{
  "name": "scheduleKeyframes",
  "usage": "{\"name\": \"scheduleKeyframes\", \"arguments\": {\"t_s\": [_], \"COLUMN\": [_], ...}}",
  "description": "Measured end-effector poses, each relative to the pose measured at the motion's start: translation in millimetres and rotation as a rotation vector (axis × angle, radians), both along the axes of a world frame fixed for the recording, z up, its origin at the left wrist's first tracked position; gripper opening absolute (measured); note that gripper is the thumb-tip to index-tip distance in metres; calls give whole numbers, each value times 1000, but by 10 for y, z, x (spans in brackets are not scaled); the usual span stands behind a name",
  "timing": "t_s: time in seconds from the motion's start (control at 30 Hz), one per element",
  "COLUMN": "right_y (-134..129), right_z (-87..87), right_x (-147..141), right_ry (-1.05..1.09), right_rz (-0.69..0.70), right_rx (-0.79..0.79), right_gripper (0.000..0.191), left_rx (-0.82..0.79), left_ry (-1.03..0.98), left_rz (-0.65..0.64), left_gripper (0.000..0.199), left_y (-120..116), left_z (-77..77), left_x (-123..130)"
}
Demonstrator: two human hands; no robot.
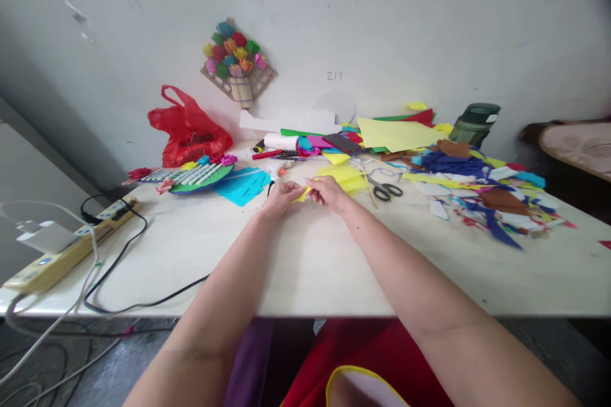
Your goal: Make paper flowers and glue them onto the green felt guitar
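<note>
Over the middle of the white table (319, 267), my two hands meet at a small yellow paper piece (302, 194). The fingers of my left hand (282, 197) are closed on its left side. My right hand (326, 193) pinches the same piece from the right, thumb and forefinger together. Just behind my right hand lies a larger yellow sheet (347, 177). Scissors with black handles (386, 191) rest to the right of it, beside thin wooden sticks. A glue gun (275, 170), partly hidden, is behind my left hand.
Blue paper (243, 186) and a green disc with paper flowers (205, 178) lie left, before a red bag (188, 130). A heap of scraps (501, 194) and a dark green bottle (475, 124) are right. A power strip (71, 254) and cables run along the left edge.
</note>
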State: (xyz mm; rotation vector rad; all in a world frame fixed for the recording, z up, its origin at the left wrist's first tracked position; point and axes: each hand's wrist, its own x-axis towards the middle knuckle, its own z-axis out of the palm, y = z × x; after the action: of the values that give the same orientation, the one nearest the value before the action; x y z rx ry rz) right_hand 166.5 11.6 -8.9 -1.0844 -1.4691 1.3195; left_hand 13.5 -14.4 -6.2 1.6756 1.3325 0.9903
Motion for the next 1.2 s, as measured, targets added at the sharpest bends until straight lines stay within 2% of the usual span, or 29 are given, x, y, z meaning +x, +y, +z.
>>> {"name": "scheduleKeyframes", "arguments": {"t_s": [0.23,0.47,0.6,0.7,0.83,1.03,1.2], "right_y": [41,94,99,90,85,85,92], "right_z": [-28,-36,-46,-68,-83,-46,-13], "right_x": [21,56,96,81,25,20,59], "right_ry": [-23,48,138,111,71,72,65], "right_rz": [-10,-73,10,53,-29,-150,-243], "right_rx": [64,39,-63,-106,-37,-3,-1], "right_gripper": [36,33,30,31,31,32,28], "left_rx": [10,-94,-83,-70,-73,-158,-227], "left_ry": [42,-111,-129,-123,-123,-150,-203], "left_rz": [-1,-136,-109,-99,-121,-243,-221], "left_gripper": [40,41,39,38,40,42,43], "left_y": [53,83,60,56,77,77,100], "left_z": [-71,-128,-103,-99,-119,-123,-123], "left_x": [-33,-76,-59,-50,-59,-86,-81]}}
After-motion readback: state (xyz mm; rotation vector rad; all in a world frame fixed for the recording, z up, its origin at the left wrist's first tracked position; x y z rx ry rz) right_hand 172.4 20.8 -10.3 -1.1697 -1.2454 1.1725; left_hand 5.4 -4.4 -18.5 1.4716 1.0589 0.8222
